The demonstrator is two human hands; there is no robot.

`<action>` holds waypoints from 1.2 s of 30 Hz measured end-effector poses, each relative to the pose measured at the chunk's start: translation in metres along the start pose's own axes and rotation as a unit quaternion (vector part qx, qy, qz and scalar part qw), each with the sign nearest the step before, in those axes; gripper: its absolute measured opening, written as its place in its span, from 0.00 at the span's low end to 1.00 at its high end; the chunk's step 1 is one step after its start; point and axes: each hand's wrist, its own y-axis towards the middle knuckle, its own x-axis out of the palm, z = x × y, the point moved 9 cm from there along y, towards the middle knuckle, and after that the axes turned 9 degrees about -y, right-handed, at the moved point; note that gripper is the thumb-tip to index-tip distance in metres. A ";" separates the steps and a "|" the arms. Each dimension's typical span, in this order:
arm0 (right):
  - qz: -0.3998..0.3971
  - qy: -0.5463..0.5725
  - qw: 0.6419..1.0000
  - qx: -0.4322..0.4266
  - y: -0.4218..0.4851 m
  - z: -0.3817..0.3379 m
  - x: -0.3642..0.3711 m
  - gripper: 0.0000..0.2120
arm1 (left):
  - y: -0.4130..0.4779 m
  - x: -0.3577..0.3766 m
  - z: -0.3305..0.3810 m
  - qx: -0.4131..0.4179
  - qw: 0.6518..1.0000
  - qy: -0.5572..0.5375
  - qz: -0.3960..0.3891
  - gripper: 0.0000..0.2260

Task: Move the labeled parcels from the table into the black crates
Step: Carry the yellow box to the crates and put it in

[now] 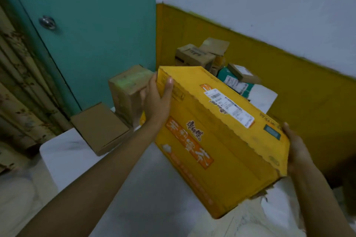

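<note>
A large yellow cardboard parcel (217,140) with a white shipping label (229,109) and orange print is held tilted above the white table (63,152). My left hand (158,102) grips its far left corner, thumb over the top edge. My right hand (296,150) holds its near right end, fingers behind the box. No black crate is in view.
A flat brown box (100,127) and an upright brown box (129,90) sit at the table's left. Several more parcels (194,56), one teal (237,82), pile up at the back by the yellow wall. A teal door (86,25) stands behind.
</note>
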 end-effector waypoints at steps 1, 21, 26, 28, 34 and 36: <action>-0.031 -0.049 0.998 0.005 -0.003 -0.004 0.000 0.24 | 0.002 -0.002 0.014 0.010 1.000 0.008 0.000 0.31; -0.254 -0.002 0.960 -0.114 -0.061 0.026 0.094 0.28 | -0.126 0.010 0.159 0.075 0.983 0.165 -0.030 0.33; -0.223 -0.058 0.928 -0.292 -0.085 -0.033 0.098 0.18 | -0.148 -0.040 0.144 0.025 0.993 0.058 -0.098 0.49; -0.222 -0.084 0.905 -0.354 -0.098 -0.056 0.105 0.18 | -0.148 -0.060 0.137 0.014 0.996 0.022 -0.082 0.47; -0.242 -0.111 0.835 -0.481 -0.144 -0.111 0.133 0.24 | -0.142 -0.105 0.152 0.079 0.986 -0.142 0.042 0.30; -0.240 -0.095 0.837 -0.482 -0.152 -0.121 0.144 0.23 | -0.137 -0.108 0.149 0.049 0.977 -0.196 0.062 0.27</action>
